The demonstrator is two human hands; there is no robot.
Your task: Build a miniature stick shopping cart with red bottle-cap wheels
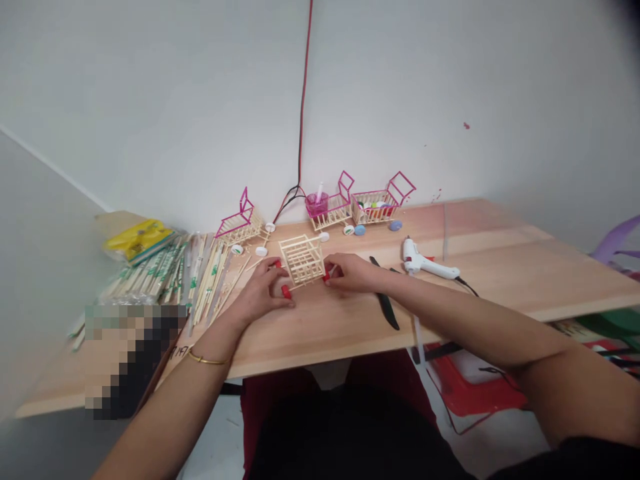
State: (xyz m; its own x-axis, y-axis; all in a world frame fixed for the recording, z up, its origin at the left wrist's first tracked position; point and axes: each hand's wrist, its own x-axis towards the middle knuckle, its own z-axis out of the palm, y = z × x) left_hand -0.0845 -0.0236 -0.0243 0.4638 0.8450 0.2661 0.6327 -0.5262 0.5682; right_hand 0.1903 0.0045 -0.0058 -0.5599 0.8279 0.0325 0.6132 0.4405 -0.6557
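Two red wheels (286, 291) sit within the curled fingers of the left hand (263, 290), whether gripped I cannot tell; the right hand (347, 272) pinches a third, across the bare stick cart (303, 260) on the table (320, 333); its body looks built, wheel fixing unclear; trim seems left, judging by three pink-rimmed carts (334, 219) behind.

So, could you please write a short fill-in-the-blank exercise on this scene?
The stick frame is between the left hand and the ____ hand.
The wheel by the left thumb is coloured ____.
Near the wall stand ____ pink-trimmed carts.
The bangle is on the ____ forearm.

Missing words: right; red; three; left.
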